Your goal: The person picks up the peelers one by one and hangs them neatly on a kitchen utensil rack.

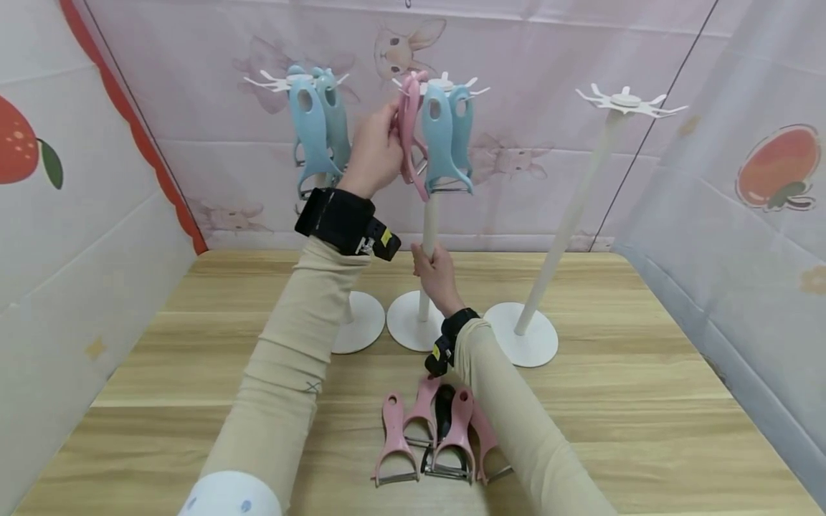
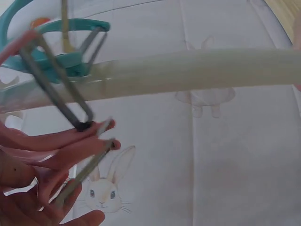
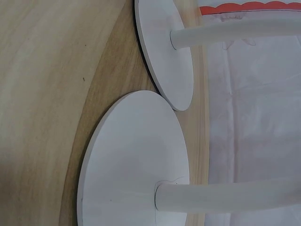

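My left hand (image 1: 376, 152) pinches a pink peeler (image 1: 409, 125) at the hooked top of the middle white stand (image 1: 430, 222). In the left wrist view, pink peelers (image 2: 70, 148) lie against the fingers, their blades pointing outward; whether the held one rests on its hook is hard to tell. Blue peelers (image 1: 440, 136) hang just right of it on the same stand. Lower down, my right hand (image 1: 439, 276) grips this stand's pole. The right wrist view shows white round bases (image 3: 136, 155) and poles, but no fingers.
Blue peelers (image 1: 311, 122) hang on the left stand, close behind my left hand. A third white stand (image 1: 571, 208) leans in view at the right. Pink peelers (image 1: 394, 430) and a black peeler (image 1: 444, 412) lie on the wooden table (image 1: 161, 401), partly under my right forearm.
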`<action>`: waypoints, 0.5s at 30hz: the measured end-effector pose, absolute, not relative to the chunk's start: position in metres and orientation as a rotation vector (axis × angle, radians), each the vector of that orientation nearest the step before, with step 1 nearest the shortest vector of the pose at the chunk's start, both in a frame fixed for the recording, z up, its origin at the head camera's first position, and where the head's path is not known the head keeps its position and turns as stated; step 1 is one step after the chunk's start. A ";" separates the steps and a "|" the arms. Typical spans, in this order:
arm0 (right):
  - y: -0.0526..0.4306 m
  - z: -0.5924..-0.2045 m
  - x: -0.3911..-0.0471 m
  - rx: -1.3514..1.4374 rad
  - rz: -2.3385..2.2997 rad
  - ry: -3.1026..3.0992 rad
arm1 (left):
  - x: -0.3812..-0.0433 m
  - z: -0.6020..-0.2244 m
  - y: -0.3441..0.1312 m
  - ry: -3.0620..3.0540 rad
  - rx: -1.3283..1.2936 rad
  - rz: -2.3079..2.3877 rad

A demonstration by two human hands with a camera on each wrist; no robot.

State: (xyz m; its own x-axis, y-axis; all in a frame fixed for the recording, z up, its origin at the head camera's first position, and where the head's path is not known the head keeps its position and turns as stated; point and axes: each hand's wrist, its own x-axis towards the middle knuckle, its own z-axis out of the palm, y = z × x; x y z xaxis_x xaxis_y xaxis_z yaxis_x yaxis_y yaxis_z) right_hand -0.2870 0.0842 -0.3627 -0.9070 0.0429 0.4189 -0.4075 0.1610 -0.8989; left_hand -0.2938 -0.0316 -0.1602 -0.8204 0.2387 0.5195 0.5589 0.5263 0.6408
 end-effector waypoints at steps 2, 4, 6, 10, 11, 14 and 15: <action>0.082 -0.356 -0.280 0.356 1.804 -2.096 | -0.293 -0.167 -0.033 -2.364 -0.691 -1.234; 0.081 -0.349 -0.273 0.358 1.804 -2.100 | -0.293 -0.174 -0.034 -2.331 -0.715 -1.265; 0.080 -0.342 -0.268 0.361 1.797 -2.104 | -0.292 -0.182 -0.035 -2.330 -0.712 -1.269; 0.082 -0.338 -0.265 0.346 1.798 -2.112 | -0.289 -0.204 -0.037 -2.354 -0.706 -1.237; 0.082 -0.338 -0.265 0.340 1.798 -2.114 | -0.288 -0.210 -0.038 -2.370 -0.700 -1.225; 0.083 -0.337 -0.265 0.317 1.789 -2.124 | -0.283 -0.232 -0.040 -2.398 -0.712 -1.218; 0.084 -0.338 -0.265 0.311 1.787 -2.128 | -0.281 -0.240 -0.042 -2.408 -0.715 -1.225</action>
